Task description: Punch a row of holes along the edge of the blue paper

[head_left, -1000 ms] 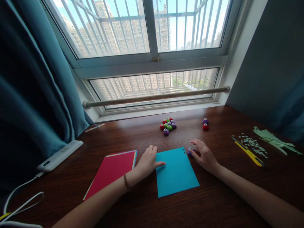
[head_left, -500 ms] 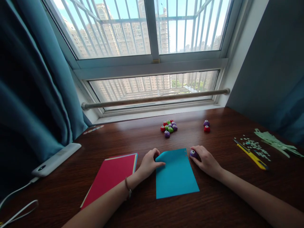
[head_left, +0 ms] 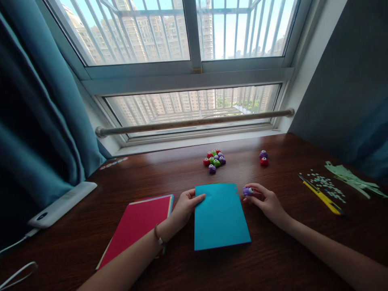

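Note:
My left hand pinches the upper left edge of a blue sheet of paper, thumb on top and fingers behind. The sheet looks slightly raised from the table. Small reddish marks or holes show near its top right corner. Just right of that corner, my right hand grips a small purple craft punch between thumb and fingers; the punch is tilted and apart from the paper. To the left, partly beneath my left forearm, lies a stack of coloured paper with a red sheet uppermost.
Several red, green and purple punches cluster at the back, with a purple and a red punch further right. A yellow utility knife, paper bits and pale green strips lie right. A white power bank sits left.
My left hand has lifted the blue sheet, and its curled upper left corner now lies flatter. My right hand has raised and turned the purple punch.

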A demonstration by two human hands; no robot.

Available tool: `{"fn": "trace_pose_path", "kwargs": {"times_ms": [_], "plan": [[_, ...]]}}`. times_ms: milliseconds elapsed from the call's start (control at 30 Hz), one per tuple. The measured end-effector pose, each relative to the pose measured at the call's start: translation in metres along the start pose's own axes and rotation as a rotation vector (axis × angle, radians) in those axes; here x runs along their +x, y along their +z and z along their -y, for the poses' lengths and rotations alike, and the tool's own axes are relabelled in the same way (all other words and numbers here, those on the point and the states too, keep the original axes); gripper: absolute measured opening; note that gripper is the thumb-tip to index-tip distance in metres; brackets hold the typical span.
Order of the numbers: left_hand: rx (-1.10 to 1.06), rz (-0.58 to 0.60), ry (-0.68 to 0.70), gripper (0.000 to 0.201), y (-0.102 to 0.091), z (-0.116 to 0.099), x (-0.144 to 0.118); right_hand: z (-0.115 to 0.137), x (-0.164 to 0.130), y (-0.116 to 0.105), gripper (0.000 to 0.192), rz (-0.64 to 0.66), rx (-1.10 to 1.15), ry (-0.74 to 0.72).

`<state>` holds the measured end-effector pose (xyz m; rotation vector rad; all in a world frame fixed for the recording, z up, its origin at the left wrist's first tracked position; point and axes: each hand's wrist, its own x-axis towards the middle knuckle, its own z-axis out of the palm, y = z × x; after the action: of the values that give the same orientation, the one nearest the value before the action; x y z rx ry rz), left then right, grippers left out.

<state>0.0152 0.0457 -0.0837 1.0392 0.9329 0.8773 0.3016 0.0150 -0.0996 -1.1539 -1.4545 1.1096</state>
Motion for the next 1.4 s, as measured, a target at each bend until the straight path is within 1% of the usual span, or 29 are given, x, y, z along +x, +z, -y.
{"fn": "trace_pose_path", "kwargs": {"times_ms": [100, 200, 267, 400, 467, 533, 633, 767, 900, 967, 1067, 1100, 1167, 1233, 1333, 1400], "plan": [[-0.129, 0.039, -0.080, 0.043, 0.004, -0.005, -0.002, 0.002, -0.002, 0.004, 0.037, 0.041, 0.200, 0.065], [-0.116, 0.046, -0.124, 0.042, 0.004, -0.007, -0.002, 0.005, -0.004, 0.009, 0.039, 0.074, 0.305, 0.113], [-0.027, 0.024, -0.103, 0.039, 0.000, -0.005, 0.000, 0.005, -0.004, 0.010, 0.040, 0.059, 0.329, 0.126], [0.308, -0.101, 0.062, 0.033, -0.007, 0.000, 0.002, 0.004, -0.004, 0.011, 0.040, 0.016, 0.363, 0.143], [0.404, -0.126, 0.110, 0.030, -0.008, 0.001, 0.003, 0.003, -0.004, 0.010, 0.041, 0.001, 0.367, 0.147], [0.414, -0.100, 0.103, 0.029, -0.009, 0.001, 0.004, 0.002, -0.004, 0.010, 0.042, -0.011, 0.359, 0.142], [0.446, -0.054, 0.055, 0.031, -0.011, 0.003, 0.007, 0.002, -0.004, 0.010, 0.044, -0.014, 0.356, 0.137], [0.514, -0.032, -0.016, 0.037, -0.015, 0.006, 0.011, 0.000, -0.004, 0.010, 0.043, -0.004, 0.350, 0.132], [0.461, -0.012, -0.043, 0.040, -0.011, 0.002, 0.010, -0.001, -0.005, 0.010, 0.043, 0.002, 0.331, 0.118], [0.438, 0.042, -0.045, 0.040, -0.007, 0.000, 0.008, 0.000, -0.005, 0.010, 0.044, 0.002, 0.316, 0.116], [0.457, 0.161, -0.056, 0.036, -0.003, -0.002, 0.005, 0.000, -0.005, 0.009, 0.043, -0.002, 0.301, 0.106], [0.452, 0.173, -0.056, 0.034, -0.002, -0.002, 0.004, 0.000, -0.005, 0.009, 0.042, -0.002, 0.302, 0.100], [0.389, 0.137, -0.040, 0.035, -0.002, -0.001, 0.004, -0.001, -0.005, 0.009, 0.042, 0.003, 0.316, 0.099], [0.250, 0.087, -0.018, 0.039, -0.002, 0.000, 0.003, -0.002, -0.005, 0.009, 0.042, 0.006, 0.327, 0.110], [0.041, 0.075, -0.013, 0.043, 0.001, 0.000, 0.000, -0.003, -0.005, 0.009, 0.039, 0.015, 0.301, 0.120], [-0.046, 0.068, -0.012, 0.046, 0.005, -0.002, -0.005, -0.003, -0.005, 0.008, 0.038, 0.013, 0.259, 0.110]]}}
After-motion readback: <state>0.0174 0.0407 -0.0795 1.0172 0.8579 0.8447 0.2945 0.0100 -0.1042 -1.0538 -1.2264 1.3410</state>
